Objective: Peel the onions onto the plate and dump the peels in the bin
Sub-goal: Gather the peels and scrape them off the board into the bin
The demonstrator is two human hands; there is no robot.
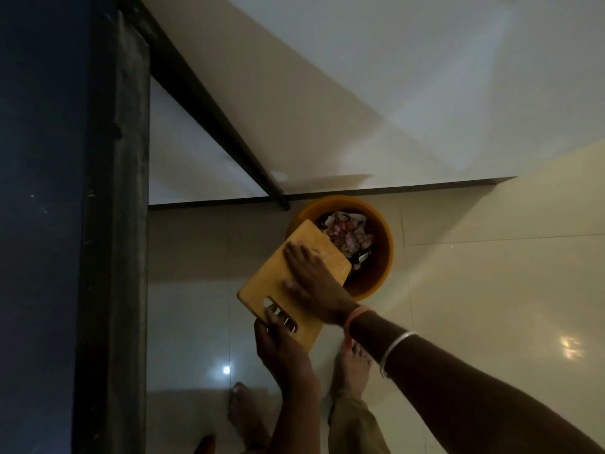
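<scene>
Floor (491, 290): glossy cream tiles under dim light, with lamp glare at lower right and lower centre. Wall (393, 93): pale, filling the upper right of the frame, edged at its foot by a dark skirting (393, 188). Slab (111, 224): a dark upright mass down the whole left side; what it belongs to cannot be told. Bar (212, 103): dark, running diagonally from top centre down to the skirting just above the bin. Bin (376, 280): round, orange, standing on the floor at centre frame, close to the skirting. Peels (347, 235): a purple-and-white heap with scraps of wrapper, lying inside the bin. Board (262, 286): wooden, with a slotted handle, tilted with its far edge over the bin's left rim. Left hand (281, 345): at the board's near end, fingers (278, 317) curled through the handle slot and gripping it. Right hand (314, 276): laid flat on the board's top face, fingers (294, 249) straight and slightly spread, pointing to the upper left. Band (357, 314): pink, on the right wrist. Bangle (396, 345): silver, further up the same forearm. Feet (352, 365): two, bare, on the tiles at lower centre.
</scene>
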